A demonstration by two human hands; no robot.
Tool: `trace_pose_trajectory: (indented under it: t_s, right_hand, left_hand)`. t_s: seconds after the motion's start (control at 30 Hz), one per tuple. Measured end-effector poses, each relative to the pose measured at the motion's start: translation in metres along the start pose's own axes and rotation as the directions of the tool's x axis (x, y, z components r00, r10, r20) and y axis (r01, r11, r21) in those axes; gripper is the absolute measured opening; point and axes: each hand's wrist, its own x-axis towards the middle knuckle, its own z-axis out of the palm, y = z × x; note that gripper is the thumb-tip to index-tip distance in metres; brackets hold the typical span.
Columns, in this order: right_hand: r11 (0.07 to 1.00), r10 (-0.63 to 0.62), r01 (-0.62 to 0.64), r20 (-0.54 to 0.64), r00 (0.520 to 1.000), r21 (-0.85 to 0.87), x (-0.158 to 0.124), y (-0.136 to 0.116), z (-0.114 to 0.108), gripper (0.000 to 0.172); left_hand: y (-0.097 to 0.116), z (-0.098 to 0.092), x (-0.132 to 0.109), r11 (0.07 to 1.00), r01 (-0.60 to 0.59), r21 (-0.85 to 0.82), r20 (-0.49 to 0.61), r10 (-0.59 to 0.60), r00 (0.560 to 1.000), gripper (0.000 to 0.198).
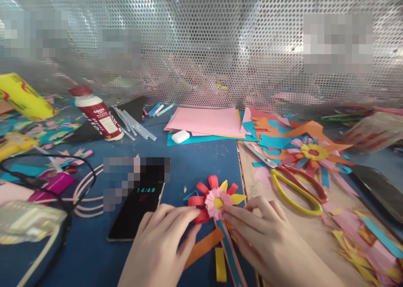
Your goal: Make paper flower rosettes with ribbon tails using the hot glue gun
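Observation:
A paper flower (pixel 217 203) with a pink pleated middle, a yellow centre, red looped petals and yellow pointed petals lies on the blue table in front of me. My left hand (pixel 166 232) pinches a red loop at its lower left side. From the right, my right hand (pixel 264 232) has its fingertips closed on the flower's lower right edge. Below the flower hangs a pink and blue paper strip (pixel 231 253). An orange strip (pixel 204 247) reaches from beside my left thumb toward it, and a short yellow strip (pixel 221 264) lies between the hands.
Scissors (pixel 277 165) with red and yellow handles lie to the right, near a second paper flower (pixel 311 152). At left are a phone (pixel 138 207), a bottle (pixel 97 115) and cables (pixel 90 194). Pink paper sheets (pixel 204 119) lie before a perforated metal panel (pixel 201 39).

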Motion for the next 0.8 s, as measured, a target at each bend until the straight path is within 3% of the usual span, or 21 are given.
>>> trace_pose_trajectory:
  t_s: [0.17, 0.37, 0.53, 0.8]
  right_hand:
    - [1.0, 0.022, -0.022, 0.041, 0.999, 0.006, 0.007, 0.002, -0.011, 0.027]
    - [0.999, -0.027, 0.025, -0.038, 0.999, -0.042, 0.015, 0.002, -0.012, 0.023]
    - [1.0, 0.02, -0.022, -0.079, 0.997, -0.022, 0.006, 0.006, -0.019, 0.025]
    - [0.99, -0.033, 0.019, -0.099, 0.995, -0.137, -0.026, 0.021, -0.04, 0.028]
  left_hand:
    - [0.001, -0.007, 0.0, 0.999, 0.049, -0.009, -0.023, -0.049, 0.999, 0.026]
    - [-0.003, -0.01, 0.005, 0.99, 0.119, 0.074, -0.057, -0.115, 0.992, 0.027]
    - [-0.006, -0.01, 0.016, 0.979, 0.069, 0.192, 0.103, -0.09, 0.991, 0.039]
    - [0.01, -0.015, 0.042, 0.949, 0.201, 0.242, 0.318, -0.274, 0.908, 0.046]
